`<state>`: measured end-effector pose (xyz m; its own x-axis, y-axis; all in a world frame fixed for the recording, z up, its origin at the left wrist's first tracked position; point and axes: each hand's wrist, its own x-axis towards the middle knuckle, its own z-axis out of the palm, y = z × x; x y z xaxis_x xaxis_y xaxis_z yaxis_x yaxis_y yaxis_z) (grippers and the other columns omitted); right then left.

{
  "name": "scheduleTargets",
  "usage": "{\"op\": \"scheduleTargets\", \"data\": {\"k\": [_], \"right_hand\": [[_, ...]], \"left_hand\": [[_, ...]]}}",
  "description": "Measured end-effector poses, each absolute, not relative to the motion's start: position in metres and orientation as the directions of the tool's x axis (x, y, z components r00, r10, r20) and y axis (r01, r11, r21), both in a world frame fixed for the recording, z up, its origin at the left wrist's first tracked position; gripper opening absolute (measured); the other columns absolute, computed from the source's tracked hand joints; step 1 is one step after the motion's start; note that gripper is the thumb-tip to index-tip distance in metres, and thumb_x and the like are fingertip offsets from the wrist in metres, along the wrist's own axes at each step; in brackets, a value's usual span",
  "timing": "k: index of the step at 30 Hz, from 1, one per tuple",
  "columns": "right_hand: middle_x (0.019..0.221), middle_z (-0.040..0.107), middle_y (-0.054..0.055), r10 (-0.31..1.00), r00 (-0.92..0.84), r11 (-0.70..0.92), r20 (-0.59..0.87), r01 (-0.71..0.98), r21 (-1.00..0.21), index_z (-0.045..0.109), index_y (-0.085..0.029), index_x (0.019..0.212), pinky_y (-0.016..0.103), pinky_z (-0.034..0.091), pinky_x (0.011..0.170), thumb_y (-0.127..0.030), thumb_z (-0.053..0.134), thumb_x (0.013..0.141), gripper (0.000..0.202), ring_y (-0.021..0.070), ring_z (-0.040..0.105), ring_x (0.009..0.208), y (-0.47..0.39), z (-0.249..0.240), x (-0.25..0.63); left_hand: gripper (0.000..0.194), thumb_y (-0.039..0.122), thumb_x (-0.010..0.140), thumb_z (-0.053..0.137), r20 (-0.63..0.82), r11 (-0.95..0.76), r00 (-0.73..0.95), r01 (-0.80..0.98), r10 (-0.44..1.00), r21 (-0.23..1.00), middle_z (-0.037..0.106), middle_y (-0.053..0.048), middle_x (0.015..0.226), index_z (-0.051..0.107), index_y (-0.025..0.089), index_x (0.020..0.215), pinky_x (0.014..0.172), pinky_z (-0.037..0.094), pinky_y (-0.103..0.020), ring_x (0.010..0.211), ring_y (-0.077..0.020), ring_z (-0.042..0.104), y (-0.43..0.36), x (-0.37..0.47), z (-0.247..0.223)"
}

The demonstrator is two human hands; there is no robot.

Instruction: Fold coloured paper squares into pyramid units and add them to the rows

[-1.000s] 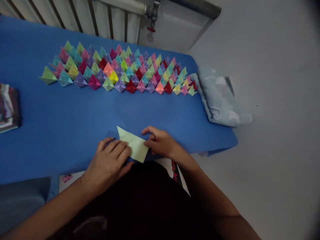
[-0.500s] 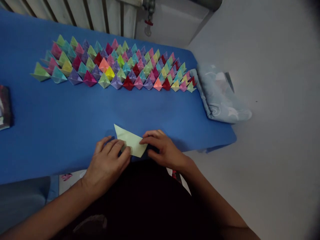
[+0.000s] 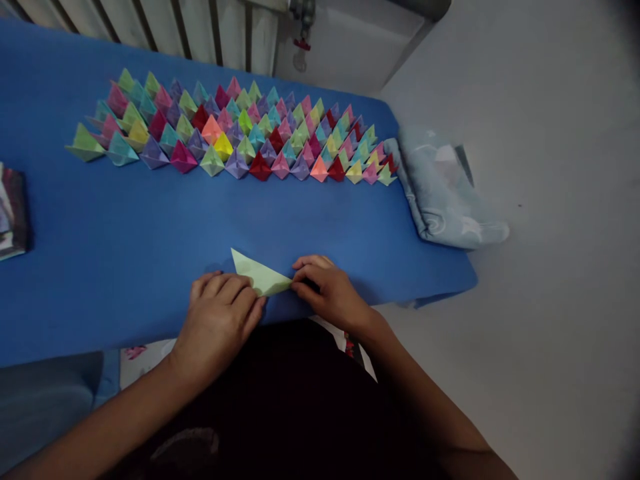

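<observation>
A pale green sheet of folding paper lies near the front edge of the blue table, folded into a long, roughly triangular shape. My left hand is closed on its left side, thumb at the lower edge and fingers over the top, hiding that part. At the right tip of the paper, my right hand pinches the corner between thumb and forefinger. Beyond both hands stand rows of small folded paper boats in many colours.
The blue-covered table runs up to a white radiator with a red-handled valve. A folded grey-blue cloth lies at the right end, beside the wall. Part of a dark-edged item shows at far left.
The paper's lower flap has been folded up, so the sheet looks narrower. My right hand has closed from a looser hold to a pinch on the right corner.
</observation>
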<state>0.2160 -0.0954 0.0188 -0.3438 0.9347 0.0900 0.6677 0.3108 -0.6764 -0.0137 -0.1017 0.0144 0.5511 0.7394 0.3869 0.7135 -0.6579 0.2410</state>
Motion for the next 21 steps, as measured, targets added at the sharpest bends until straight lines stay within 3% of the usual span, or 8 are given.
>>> {"op": "scheduleTargets", "data": {"k": [17,21], "right_hand": [[0.103,0.066,0.005,0.970,-0.245,0.181,0.001,0.715,-0.675,0.059,-0.019,0.075,0.037,0.045,0.090,-0.010,0.062,0.086,0.015,0.0192,0.060,0.101,-0.0922,0.0239,0.2054],[0.097,0.064,0.004,0.973,-0.230,0.153,-0.029,0.728,-0.668,0.057,-0.020,0.077,0.036,0.044,0.087,-0.011,0.063,0.084,0.013,0.0186,0.058,0.095,-0.0915,0.0252,0.2068]], "left_hand": [[0.024,0.026,0.098,0.052,0.313,-0.575,0.493,0.769,0.812,0.280,0.071,-0.011,0.098,0.068,0.017,0.083,0.079,0.041,-0.042,0.089,-0.0273,0.059,-0.0969,-0.0139,0.0080],[0.021,0.027,0.098,0.051,0.284,-0.559,0.486,0.767,0.827,0.314,0.070,-0.011,0.102,0.071,0.019,0.096,0.078,0.041,-0.042,0.091,-0.0277,0.059,-0.0969,-0.0205,0.0049]]}}
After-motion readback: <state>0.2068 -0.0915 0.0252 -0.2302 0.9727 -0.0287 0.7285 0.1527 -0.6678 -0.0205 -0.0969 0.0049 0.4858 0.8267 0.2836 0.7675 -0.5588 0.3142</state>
